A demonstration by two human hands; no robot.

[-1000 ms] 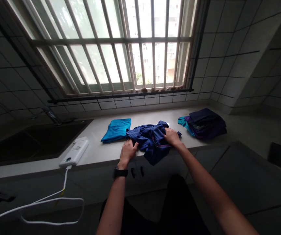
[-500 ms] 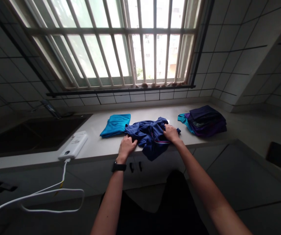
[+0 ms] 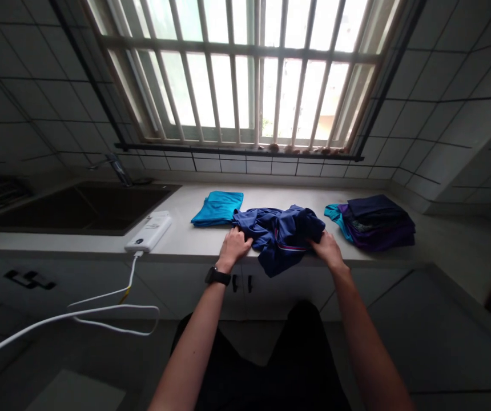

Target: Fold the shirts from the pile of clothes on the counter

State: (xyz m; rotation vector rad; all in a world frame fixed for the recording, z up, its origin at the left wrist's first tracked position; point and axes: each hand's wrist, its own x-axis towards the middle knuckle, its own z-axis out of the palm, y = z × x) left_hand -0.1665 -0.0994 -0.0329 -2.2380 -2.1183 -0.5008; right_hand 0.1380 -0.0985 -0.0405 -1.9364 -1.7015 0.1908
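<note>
A crumpled navy-blue garment [image 3: 282, 231] with a red-and-white striped trim lies on the counter, part of it hanging over the front edge. At its lower left corner, my left hand [image 3: 234, 246], with a dark watch on the wrist, has its fingers curled onto the fabric. My right hand [image 3: 327, 251] grips the right side of the garment, its fingertips partly hidden by cloth. Close to the garment's left end sits a folded turquoise cloth [image 3: 218, 208].
A stack of folded dark, purple and turquoise clothes [image 3: 376, 224] rests on the right. To the left, a white power-bank-like device [image 3: 149, 233] with a white cable [image 3: 132, 272] stands beside the dark sink [image 3: 69, 208]. Behind is a barred window [image 3: 245, 85].
My right hand has moved from the garment's upper right part down to its right side, and the cloth there has shifted. My left hand keeps its place on the garment. The camera view has turned slightly.
</note>
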